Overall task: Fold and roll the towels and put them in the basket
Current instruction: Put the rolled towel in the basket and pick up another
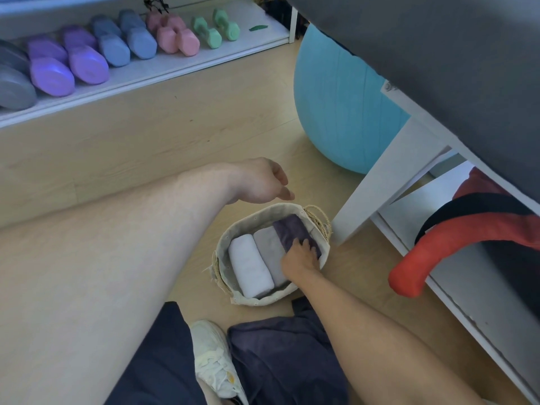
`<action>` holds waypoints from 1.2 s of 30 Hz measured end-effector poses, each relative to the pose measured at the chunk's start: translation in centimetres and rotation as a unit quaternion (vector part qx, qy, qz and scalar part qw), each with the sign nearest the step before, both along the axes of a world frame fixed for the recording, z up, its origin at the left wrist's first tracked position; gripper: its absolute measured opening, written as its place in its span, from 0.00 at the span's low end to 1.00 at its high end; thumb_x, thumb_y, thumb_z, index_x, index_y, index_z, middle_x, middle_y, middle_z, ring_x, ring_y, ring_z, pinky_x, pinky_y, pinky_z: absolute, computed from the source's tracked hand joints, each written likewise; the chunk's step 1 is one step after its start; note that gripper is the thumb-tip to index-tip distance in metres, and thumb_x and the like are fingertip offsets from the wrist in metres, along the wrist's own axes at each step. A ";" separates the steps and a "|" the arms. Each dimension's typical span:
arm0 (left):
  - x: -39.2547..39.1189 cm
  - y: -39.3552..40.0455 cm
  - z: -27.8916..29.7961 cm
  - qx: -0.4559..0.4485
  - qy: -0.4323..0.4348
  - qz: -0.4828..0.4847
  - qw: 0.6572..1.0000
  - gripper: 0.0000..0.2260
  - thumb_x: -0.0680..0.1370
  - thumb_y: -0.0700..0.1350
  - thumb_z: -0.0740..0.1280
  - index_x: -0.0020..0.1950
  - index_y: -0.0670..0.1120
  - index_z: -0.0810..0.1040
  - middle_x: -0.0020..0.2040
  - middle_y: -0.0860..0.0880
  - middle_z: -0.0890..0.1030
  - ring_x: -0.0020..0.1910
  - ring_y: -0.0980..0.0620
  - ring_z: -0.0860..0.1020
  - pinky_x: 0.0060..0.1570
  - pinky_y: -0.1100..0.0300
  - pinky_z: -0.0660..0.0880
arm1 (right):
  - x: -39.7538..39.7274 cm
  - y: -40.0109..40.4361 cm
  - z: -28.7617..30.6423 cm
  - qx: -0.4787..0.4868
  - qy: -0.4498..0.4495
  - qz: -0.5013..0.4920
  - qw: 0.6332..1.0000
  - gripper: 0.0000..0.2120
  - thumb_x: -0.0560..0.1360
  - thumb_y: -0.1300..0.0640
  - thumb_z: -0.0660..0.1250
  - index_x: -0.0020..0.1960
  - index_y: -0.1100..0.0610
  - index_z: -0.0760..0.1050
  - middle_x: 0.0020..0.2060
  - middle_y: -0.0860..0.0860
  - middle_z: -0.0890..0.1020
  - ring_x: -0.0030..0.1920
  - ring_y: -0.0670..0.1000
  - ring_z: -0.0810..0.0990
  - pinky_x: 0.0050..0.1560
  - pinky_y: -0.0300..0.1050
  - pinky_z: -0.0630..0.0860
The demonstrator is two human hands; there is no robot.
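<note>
- Far left, a low shelf (pixel 175 65) carries a row of coloured dumbbells (pixel 87 59); they play no part here.
- The left hand (pixel 260 182) hovers just above the far rim of the basket (pixel 233 287), its fingers loosely curled, holding nothing.
- On the floor in the middle, the basket holds three rolled towels side by side: white towel (pixel 251 266), grey towel (pixel 270 244), purple towel (pixel 292 229).
- The right hand (pixel 299 257) reaches into the basket, fingers on the purple towel; whether they grip it or only press it I cannot tell.
- This looks like the placing step, seating the third roll.
- Near, a dark towel (pixel 277 352) lies crumpled on the floor; it probably needs folding and rolling next, with both hands free.
- Right, a white bench (pixel 388 176) stands beside a blue exercise ball (pixel 336 106).
</note>
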State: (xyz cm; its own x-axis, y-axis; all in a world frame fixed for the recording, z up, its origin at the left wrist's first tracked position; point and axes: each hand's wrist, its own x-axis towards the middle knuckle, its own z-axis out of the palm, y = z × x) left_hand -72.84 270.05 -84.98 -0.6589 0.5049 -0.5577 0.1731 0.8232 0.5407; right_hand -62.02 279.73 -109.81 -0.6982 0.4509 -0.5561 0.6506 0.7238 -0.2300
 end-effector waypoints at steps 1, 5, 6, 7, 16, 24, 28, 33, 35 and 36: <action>0.0 0.0 0.0 -0.001 -0.001 -0.001 1.000 0.20 0.76 0.55 0.73 0.66 0.52 0.77 0.63 0.50 0.79 0.62 0.46 0.77 0.61 0.54 0.72 | -0.1 0.1 -0.2 -0.004 -0.043 0.008 0.999 0.33 0.82 0.55 0.57 0.82 0.59 0.47 0.81 0.61 0.49 0.80 0.66 0.50 0.80 0.59 0.50; 0.1 0.0 0.1 -0.006 0.002 -0.005 1.000 0.20 0.76 0.55 0.73 0.66 0.52 0.77 0.63 0.51 0.79 0.62 0.47 0.77 0.60 0.55 0.72 | -1.1 0.4 -0.6 -0.009 -0.116 0.032 0.993 0.36 0.83 0.53 0.55 0.82 0.60 0.38 0.81 0.62 0.43 0.79 0.70 0.45 0.79 0.63 0.46; 0.2 -0.1 0.0 -0.008 0.001 -0.007 1.000 0.20 0.76 0.55 0.73 0.66 0.52 0.77 0.63 0.51 0.79 0.62 0.47 0.77 0.60 0.55 0.72 | -1.2 0.8 -0.6 0.003 -0.123 0.041 0.992 0.37 0.83 0.52 0.55 0.82 0.61 0.38 0.81 0.62 0.45 0.80 0.68 0.47 0.79 0.61 0.48; 0.2 -0.1 -0.1 -0.012 0.001 -0.010 1.000 0.20 0.76 0.55 0.73 0.67 0.52 0.77 0.63 0.51 0.79 0.62 0.47 0.77 0.61 0.54 0.73 | -1.3 1.2 -0.6 0.019 -0.130 0.053 0.990 0.37 0.83 0.52 0.55 0.82 0.62 0.38 0.81 0.62 0.47 0.80 0.66 0.50 0.79 0.59 0.50; 0.0 -0.6 0.4 -0.025 0.008 -0.020 0.999 0.21 0.77 0.54 0.72 0.68 0.51 0.76 0.64 0.50 0.78 0.63 0.46 0.76 0.66 0.48 0.73 | -0.2 2.6 0.4 -0.006 -0.111 0.057 0.992 0.37 0.80 0.52 0.59 0.82 0.64 0.46 0.80 0.62 0.54 0.79 0.63 0.55 0.79 0.55 0.55; 2.4 0.7 3.1 -0.020 0.046 -0.077 0.996 0.21 0.79 0.54 0.71 0.70 0.50 0.75 0.66 0.52 0.78 0.64 0.48 0.75 0.59 0.55 0.71 | 5.2 0.8 5.7 -0.090 0.132 0.087 0.983 0.05 0.76 0.46 0.65 0.46 0.47 0.77 0.43 0.43 0.81 0.46 0.48 0.79 0.48 0.46 0.78; 4.4 1.1 4.9 -0.023 0.068 -0.124 0.990 0.21 0.79 0.53 0.70 0.70 0.49 0.75 0.62 0.51 0.79 0.61 0.48 0.77 0.60 0.56 0.73 | 9.5 -0.7 5.8 -0.097 0.022 0.189 0.977 0.14 0.71 0.37 0.68 0.43 0.47 0.77 0.43 0.43 0.82 0.45 0.47 0.80 0.50 0.49 0.80; 8.3 1.6 7.3 -0.028 0.112 -0.203 0.972 0.21 0.79 0.54 0.69 0.71 0.50 0.75 0.63 0.52 0.79 0.58 0.49 0.76 0.56 0.57 0.73 | 14.2 -1.5 4.2 -0.005 -0.132 0.273 0.953 0.16 0.78 0.48 0.66 0.63 0.54 0.78 0.62 0.54 0.80 0.63 0.57 0.77 0.64 0.49 0.72; 10.0 1.7 8.3 -0.026 0.121 -0.239 0.963 0.22 0.79 0.56 0.69 0.72 0.51 0.74 0.65 0.53 0.79 0.60 0.49 0.76 0.59 0.57 0.74 | 15.4 -1.7 3.9 -0.003 -0.116 0.239 0.964 0.14 0.81 0.49 0.64 0.62 0.54 0.79 0.62 0.55 0.80 0.65 0.57 0.75 0.66 0.49 0.71; 10.8 1.8 8.7 -0.021 0.125 -0.255 0.959 0.23 0.79 0.56 0.68 0.72 0.51 0.73 0.66 0.53 0.79 0.61 0.49 0.76 0.59 0.57 0.74 | 15.7 -1.6 4.0 -0.007 -0.104 0.223 0.969 0.14 0.81 0.48 0.63 0.60 0.54 0.79 0.61 0.55 0.80 0.65 0.57 0.75 0.65 0.50 0.73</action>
State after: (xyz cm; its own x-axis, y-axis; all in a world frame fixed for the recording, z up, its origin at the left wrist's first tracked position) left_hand -61.99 271.81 -76.32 -0.4483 0.7771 -0.4417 0.6790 0.6174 0.3972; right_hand -46.27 278.11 -105.80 -0.6937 0.1214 -0.7099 0.3074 0.9413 -0.1394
